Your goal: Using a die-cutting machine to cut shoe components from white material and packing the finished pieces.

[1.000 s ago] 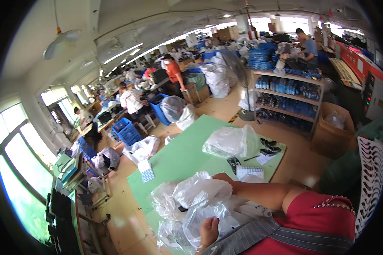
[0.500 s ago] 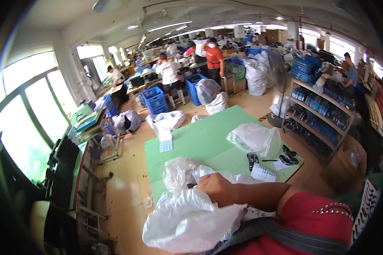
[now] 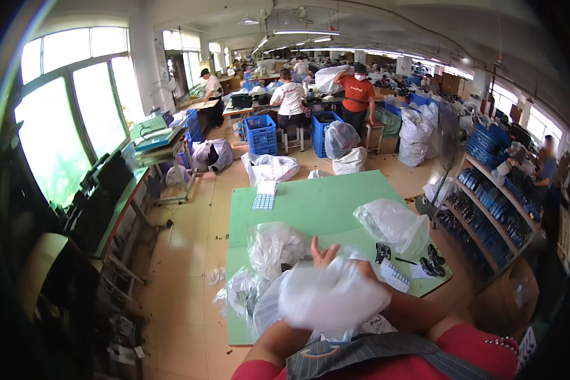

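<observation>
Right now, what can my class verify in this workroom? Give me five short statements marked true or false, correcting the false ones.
1. A whitish plastic bag partly hides the person's right hand. True.
2. The tabletop is bright red. False: the tabletop is green.
3. A dark pen lies on the tabletop. True.
4. The shelving rack stands on the left side of the picture. False: the shelving rack is on the right.
5. Blue crates stand on the floor beyond the tabletop. True.

Glaring left windows [image 3: 95, 107], black vignetting
</observation>
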Tool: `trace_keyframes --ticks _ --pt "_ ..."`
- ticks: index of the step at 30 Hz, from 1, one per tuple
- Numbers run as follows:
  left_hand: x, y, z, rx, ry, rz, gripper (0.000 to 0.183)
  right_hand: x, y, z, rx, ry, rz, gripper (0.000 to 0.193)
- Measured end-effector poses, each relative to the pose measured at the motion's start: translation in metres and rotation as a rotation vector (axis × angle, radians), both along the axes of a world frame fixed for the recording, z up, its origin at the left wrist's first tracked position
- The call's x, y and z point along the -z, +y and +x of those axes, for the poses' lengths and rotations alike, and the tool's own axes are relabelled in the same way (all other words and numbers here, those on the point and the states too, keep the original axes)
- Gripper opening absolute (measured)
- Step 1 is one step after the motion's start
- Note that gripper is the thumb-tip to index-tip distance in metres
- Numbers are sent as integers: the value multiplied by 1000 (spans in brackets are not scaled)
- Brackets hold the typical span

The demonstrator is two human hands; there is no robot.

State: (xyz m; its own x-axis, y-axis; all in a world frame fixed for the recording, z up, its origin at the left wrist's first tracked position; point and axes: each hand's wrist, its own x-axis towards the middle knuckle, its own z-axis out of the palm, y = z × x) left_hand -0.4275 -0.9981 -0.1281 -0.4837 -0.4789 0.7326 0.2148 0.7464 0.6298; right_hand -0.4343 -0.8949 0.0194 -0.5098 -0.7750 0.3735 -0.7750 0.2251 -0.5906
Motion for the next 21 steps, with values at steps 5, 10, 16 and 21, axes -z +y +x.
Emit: trace_keyframes --ticks 5,10,16,21 --pt "4 18 -36 -155 116 -123 26 -25 -3 -13 333 -1456 -3 45" --pt "14 -25 1 -67 145 -302 16 42 7 -35 19 -1042 643 59" --pt "57 -93 -15 372 -626 -458 9 64 22 -69 57 -946 659 67" --pt "40 -90 -15 379 -587 -352 12 95 61 -73 218 -1436 500 61"
